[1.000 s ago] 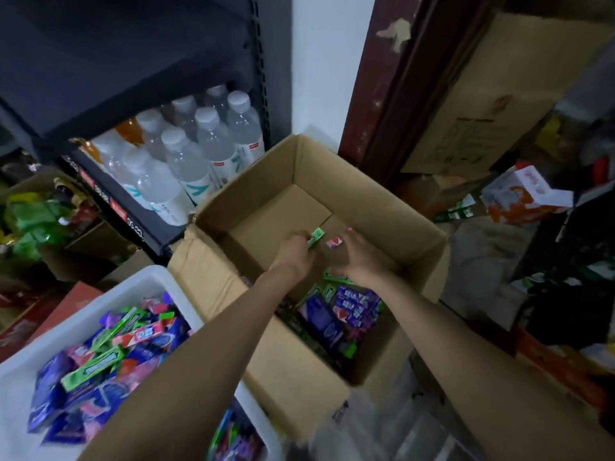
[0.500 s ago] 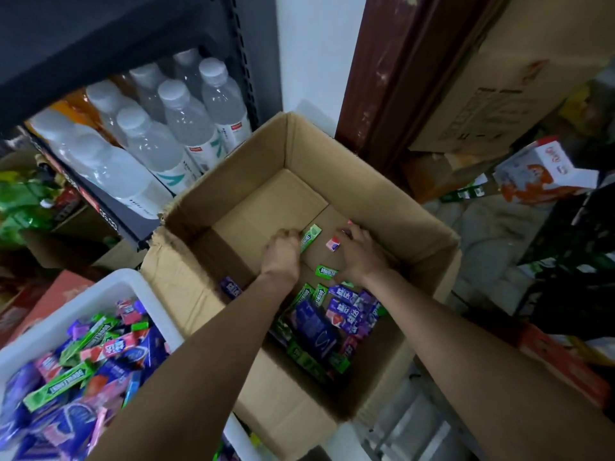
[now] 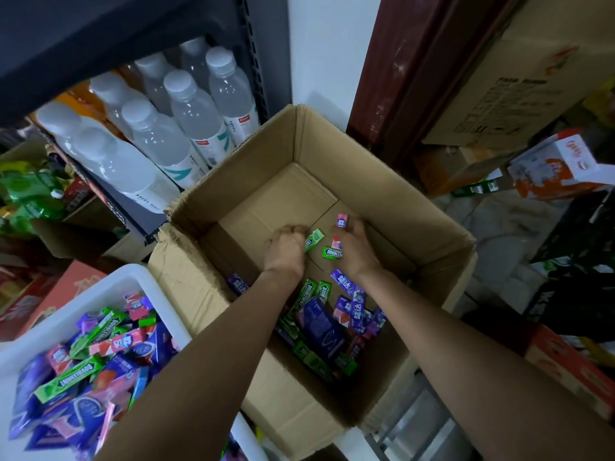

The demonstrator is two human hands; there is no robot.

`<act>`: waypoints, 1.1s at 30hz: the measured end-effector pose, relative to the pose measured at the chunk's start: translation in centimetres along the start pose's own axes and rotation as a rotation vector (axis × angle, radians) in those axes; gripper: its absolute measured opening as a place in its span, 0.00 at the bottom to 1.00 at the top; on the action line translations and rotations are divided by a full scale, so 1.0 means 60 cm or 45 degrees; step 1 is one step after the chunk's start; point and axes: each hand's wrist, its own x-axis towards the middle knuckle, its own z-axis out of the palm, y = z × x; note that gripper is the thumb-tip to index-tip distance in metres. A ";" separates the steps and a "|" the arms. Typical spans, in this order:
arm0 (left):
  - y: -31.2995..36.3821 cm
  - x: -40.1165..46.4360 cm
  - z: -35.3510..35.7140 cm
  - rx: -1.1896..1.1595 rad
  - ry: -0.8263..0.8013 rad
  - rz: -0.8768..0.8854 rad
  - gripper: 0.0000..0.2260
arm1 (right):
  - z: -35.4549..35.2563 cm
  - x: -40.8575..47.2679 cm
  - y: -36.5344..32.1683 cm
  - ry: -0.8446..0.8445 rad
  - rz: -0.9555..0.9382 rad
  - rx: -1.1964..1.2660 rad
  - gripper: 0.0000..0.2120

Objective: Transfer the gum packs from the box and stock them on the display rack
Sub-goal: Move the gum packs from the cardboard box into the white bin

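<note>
matt corrugated cardboard box (image 3: 382, 181), glossy-wrapped gum packs (image 3: 319, 324), clear plastic bottles (image 3: 186, 104).

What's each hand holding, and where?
Left hand: green gum pack, gripped at one end. Right hand: pink gum pack, pinched at its lower end.

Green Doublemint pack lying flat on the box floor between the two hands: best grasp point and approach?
Pinch the green Doublemint pack across its narrow width, on the two long edges near mid-length, coming straight down from above. It lies flat on the bare floor of the cardboard box, label up, so only the edges offer purchase. The right hand is the nearer one, probably the easier reach.
</note>
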 end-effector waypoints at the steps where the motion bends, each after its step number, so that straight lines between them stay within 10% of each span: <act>1: 0.000 0.003 0.003 -0.018 -0.020 0.003 0.21 | -0.001 0.002 0.002 -0.007 0.000 -0.034 0.25; 12: 0.011 -0.004 -0.037 -1.865 -0.345 -0.551 0.09 | -0.016 0.019 -0.014 0.008 -0.061 -0.254 0.15; 19: 0.002 0.008 -0.033 -2.020 -0.294 -0.674 0.05 | -0.003 0.031 -0.019 0.411 0.122 0.002 0.20; 33: 0.001 0.019 -0.027 -1.914 -0.095 -0.680 0.04 | -0.003 0.074 -0.062 0.309 0.361 -0.123 0.21</act>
